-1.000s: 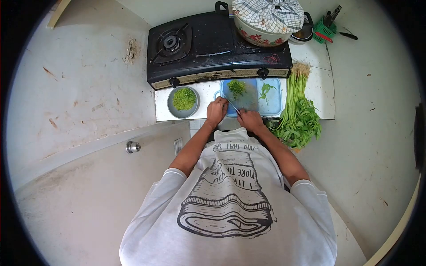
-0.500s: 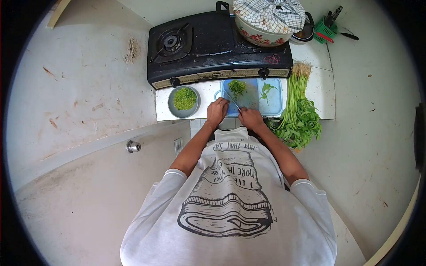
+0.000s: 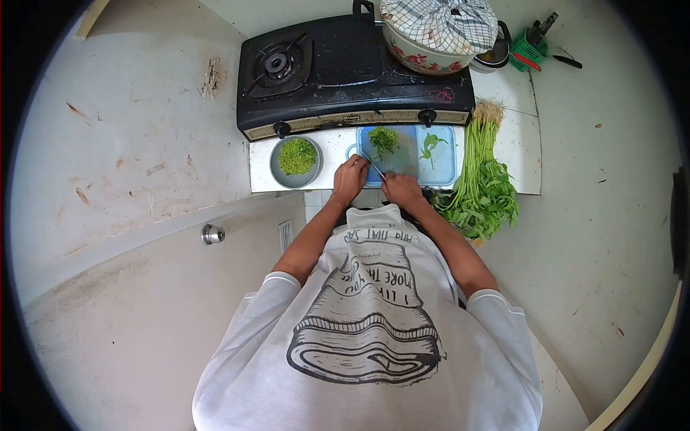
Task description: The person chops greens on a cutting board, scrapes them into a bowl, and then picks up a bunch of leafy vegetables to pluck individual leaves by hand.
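My right hand (image 3: 401, 188) is closed on the handle of a knife (image 3: 374, 165), whose blade slants up and left over a blue cutting board (image 3: 404, 169). At the board's lower left edge is my left hand (image 3: 350, 178), fingers pressed together near the blade; what they hold is too small to make out. Chopped greens (image 3: 383, 138) lie in a small heap on the board above the knife. A leafy sprig (image 3: 431, 146) rests in the lighter right section. Left of the board, a grey bowl (image 3: 276, 172) holds finely cut green pieces (image 3: 297, 156).
A large bundle of leafy stems (image 3: 485, 179) lies right of the board, over the counter edge. Behind stands a black gas stove (image 3: 345, 65) bearing a cloth-covered floral pot (image 3: 424, 60). A green basket (image 3: 528, 52) with knives is at the back right.
My right hand and the knife have shifted slightly left, towards my left hand. The heap and the sprig lie as before.
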Available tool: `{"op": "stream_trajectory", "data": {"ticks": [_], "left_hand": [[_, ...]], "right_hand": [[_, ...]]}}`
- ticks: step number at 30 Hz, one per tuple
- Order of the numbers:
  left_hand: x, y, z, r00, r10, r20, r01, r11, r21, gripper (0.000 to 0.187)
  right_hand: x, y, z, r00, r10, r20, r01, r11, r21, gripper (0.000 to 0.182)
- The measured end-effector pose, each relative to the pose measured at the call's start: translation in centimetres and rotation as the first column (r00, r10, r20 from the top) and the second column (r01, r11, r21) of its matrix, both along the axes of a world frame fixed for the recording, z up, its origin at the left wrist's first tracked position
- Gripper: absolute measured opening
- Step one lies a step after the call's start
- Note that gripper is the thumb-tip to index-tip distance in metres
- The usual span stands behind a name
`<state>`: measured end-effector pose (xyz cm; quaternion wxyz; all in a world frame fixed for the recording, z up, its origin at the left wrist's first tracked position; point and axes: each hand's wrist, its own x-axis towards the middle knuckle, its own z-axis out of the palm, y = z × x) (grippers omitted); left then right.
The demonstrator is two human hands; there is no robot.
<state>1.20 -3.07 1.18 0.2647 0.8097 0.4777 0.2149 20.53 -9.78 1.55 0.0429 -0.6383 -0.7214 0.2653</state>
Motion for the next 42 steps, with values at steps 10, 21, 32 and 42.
{"op": "stream_trajectory", "data": {"ticks": [10,21,32,42], "left_hand": [[-0.1,0.0,0.9,1.000,0.018,-0.009,-0.018,0.998,-0.057,0.010],[-0.1,0.0,0.7,1.000,0.028,-0.014,-0.029,0.998,-0.064,0.009],[-0.1,0.1,-0.1,0.995,0.075,0.064,-0.071,0.995,-0.070,0.009],[-0.3,0.0,-0.3,0.998,0.058,0.010,-0.057,0.997,-0.055,0.010]], "right_hand": [[0.3,-0.5,0.1,1.000,-0.022,0.022,0.022,1.000,-0.012,0.036],[0.3,-0.9,0.6,1.000,0.029,0.001,-0.029,0.998,-0.057,0.035],[-0.2,-0.4,-1.7,1.000,-0.021,-0.011,0.021,0.999,0.028,0.037],[0.3,-1.5,-0.5,0.999,0.009,-0.043,-0.007,0.999,0.041,0.036]]}}
